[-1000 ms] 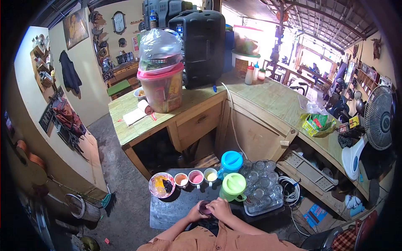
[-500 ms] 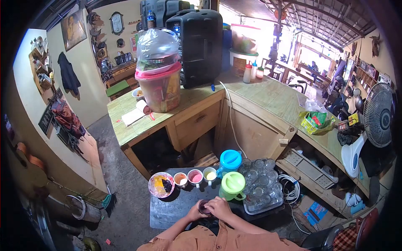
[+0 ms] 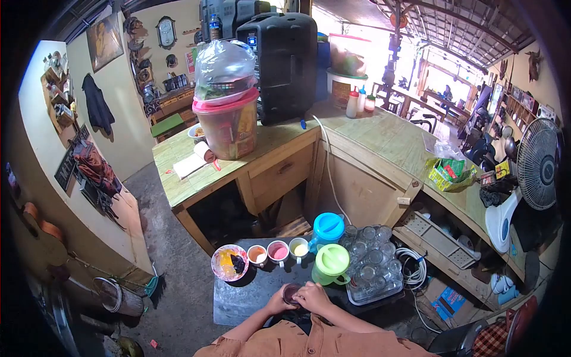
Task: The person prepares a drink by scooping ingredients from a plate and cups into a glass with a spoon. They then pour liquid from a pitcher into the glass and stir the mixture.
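Note:
My left hand (image 3: pixel 277 303) is wrapped round a small dark reddish-brown cup (image 3: pixel 291 292), held near my body over the grey table (image 3: pixel 235 303). My right hand (image 3: pixel 313 298) is closed, its fingertips at the cup's rim; whatever they pinch is too small to make out. Just beyond stand a green lidded pitcher (image 3: pixel 331 265) and a blue lidded pitcher (image 3: pixel 327 228). To their left sit a cup with white and orange contents (image 3: pixel 257 256), one with pink (image 3: pixel 278 252), one with pale yellow (image 3: pixel 298 247), and a patterned bowl (image 3: pixel 229 263) of yellow and dark pieces.
A tray (image 3: pixel 376 295) of several upturned glasses stands right of the pitchers. Behind, a wooden counter (image 3: pixel 380 134) carries a pink-lidded bucket (image 3: pixel 226 128), a black speaker (image 3: pixel 286 68) and squeeze bottles (image 3: pixel 352 104). A white cable coil (image 3: pixel 411 268) and a fan (image 3: pixel 538 163) are at right.
My right fingers have shifted slightly at the rim, and a little more of the cup's opening shows. My left hand keeps its hold. Everything else stays put.

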The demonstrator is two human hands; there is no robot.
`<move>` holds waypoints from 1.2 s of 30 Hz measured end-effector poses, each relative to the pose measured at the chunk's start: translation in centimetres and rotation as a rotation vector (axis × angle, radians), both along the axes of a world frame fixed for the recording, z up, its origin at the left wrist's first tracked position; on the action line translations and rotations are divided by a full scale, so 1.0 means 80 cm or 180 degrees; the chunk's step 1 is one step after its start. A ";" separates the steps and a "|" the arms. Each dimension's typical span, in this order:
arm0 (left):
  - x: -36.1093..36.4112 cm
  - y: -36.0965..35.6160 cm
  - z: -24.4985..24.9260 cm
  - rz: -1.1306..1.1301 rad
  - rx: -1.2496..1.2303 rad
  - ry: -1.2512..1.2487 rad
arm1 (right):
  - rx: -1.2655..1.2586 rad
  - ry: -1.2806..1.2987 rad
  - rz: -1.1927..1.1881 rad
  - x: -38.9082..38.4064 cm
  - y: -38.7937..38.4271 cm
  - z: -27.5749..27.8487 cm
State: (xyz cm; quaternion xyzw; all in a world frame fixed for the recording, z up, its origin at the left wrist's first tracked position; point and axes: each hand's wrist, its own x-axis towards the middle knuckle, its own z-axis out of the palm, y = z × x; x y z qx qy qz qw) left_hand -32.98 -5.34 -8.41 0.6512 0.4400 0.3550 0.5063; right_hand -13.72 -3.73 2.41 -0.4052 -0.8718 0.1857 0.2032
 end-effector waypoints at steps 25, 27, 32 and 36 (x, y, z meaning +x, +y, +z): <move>-0.001 -0.001 0.001 -0.0041 0.0029 -0.0046 | -0.0106 -0.0518 0.0050 -0.005 -0.004 0.007; -0.002 0.000 -0.001 -0.0023 0.0003 -0.0030 | -0.0003 -0.0138 -0.0051 -0.010 -0.002 0.010; -0.002 -0.001 0.000 -0.0075 0.0012 -0.0155 | 0.0111 -0.0371 -0.0227 -0.009 -0.003 0.000; -0.002 -0.002 0.000 -0.0023 -0.0104 -0.0132 | 0.0103 0.0049 -0.0171 -0.014 -0.002 0.010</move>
